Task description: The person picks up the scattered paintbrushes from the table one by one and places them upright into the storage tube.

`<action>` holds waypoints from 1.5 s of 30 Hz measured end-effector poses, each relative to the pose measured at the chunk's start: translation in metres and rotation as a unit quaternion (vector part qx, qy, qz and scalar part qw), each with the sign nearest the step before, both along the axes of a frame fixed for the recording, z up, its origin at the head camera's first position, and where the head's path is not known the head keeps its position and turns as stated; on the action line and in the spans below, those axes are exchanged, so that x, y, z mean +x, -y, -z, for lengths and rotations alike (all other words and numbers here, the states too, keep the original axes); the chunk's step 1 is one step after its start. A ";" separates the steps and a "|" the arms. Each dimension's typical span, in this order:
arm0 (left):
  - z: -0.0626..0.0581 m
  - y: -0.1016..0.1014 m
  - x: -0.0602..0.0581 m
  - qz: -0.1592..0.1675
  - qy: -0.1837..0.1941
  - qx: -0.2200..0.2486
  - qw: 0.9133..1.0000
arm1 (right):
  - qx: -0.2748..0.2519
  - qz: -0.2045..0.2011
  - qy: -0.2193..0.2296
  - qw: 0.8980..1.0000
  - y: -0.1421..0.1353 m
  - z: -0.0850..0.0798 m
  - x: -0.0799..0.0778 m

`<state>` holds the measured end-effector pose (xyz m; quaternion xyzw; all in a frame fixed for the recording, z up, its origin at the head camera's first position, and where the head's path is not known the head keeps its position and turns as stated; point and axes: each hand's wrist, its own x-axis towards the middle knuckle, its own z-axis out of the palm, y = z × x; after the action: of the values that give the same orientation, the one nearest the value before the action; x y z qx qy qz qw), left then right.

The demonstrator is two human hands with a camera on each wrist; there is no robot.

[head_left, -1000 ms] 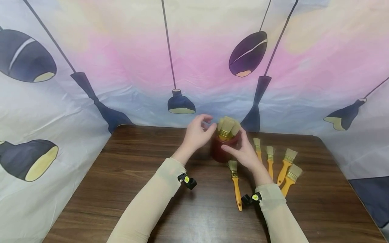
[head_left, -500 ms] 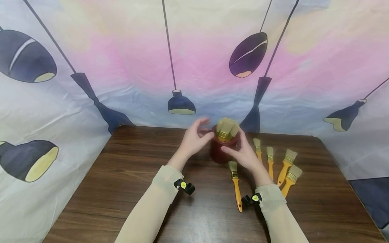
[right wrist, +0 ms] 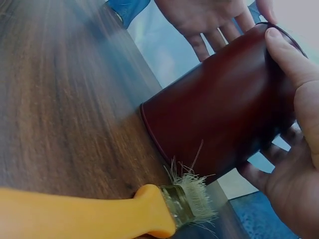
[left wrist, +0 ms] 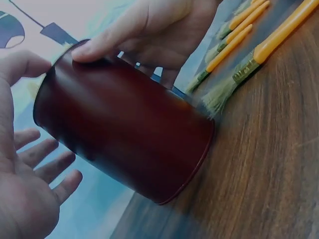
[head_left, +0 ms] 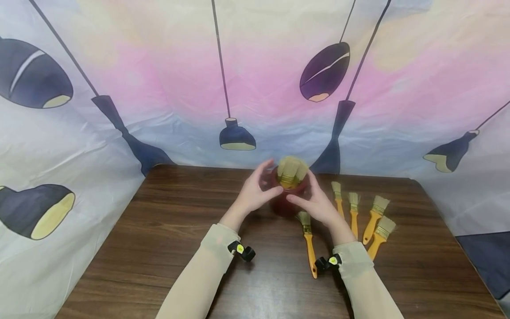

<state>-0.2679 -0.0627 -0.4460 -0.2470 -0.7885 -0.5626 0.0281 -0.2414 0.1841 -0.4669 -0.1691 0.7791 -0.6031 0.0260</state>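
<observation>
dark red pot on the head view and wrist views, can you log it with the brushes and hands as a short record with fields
container: dark red pot
contents: several brushes, bristles up; exact count unclear
right hand: holds the pot, thumb near the rim
left hand: thumb at the rim, fingers spread beside the pot
loose brushes: five, one nearer brush and four farther right
surface: brown wood-grain table
backdrop: cloth printed with hanging lamps

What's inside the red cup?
Brushes, bristle ends up, poke out of the dark red cup. Its wall hides their lower parts and the bottom, so anything else down there can't be seen.
</observation>
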 end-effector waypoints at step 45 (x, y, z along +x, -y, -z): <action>0.016 0.006 0.009 -0.023 0.031 0.024 0.999 | 0.222 0.057 -0.080 0.970 -0.060 -0.044 0.019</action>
<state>-0.2593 -0.0691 -0.4617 -0.2102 -0.7805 -0.5883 0.0228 -0.2223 0.2445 -0.4233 -0.1618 0.9013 -0.4004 -0.0339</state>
